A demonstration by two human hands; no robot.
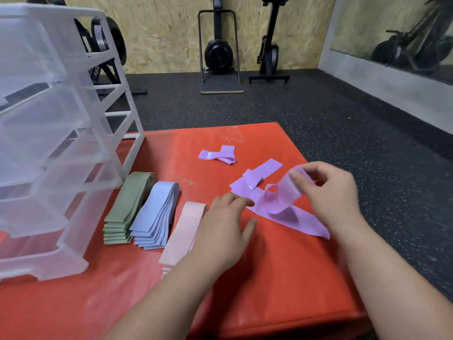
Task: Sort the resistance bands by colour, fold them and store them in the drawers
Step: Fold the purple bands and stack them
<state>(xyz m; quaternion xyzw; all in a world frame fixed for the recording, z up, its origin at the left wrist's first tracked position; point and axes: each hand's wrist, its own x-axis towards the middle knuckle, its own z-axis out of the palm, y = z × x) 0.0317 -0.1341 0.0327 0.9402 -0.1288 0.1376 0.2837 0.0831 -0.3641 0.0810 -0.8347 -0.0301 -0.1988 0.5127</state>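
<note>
On the red mat (pixel 245 278) lie three flat stacks: green bands (pixel 127 204), blue bands (pixel 157 212) and pink bands (pixel 183 231). Loose purple bands lie to their right: one crumpled at the back (pixel 218 154), one marked "10" (pixel 259 173), and a long one (pixel 299 220) nearer me. My right hand (pixel 331 195) pinches the raised end of a purple band (pixel 282 197) and lifts it in a curl. My left hand (pixel 225 227) rests flat on the mat, fingertips touching that band's left end.
A clear plastic drawer unit (pixel 49 143) with several drawers pulled partly out stands at the mat's left. Dark rubber floor surrounds the mat. Exercise machines (pixel 219 50) stand against the far wooden wall. A mirror (pixel 404 33) is at the right.
</note>
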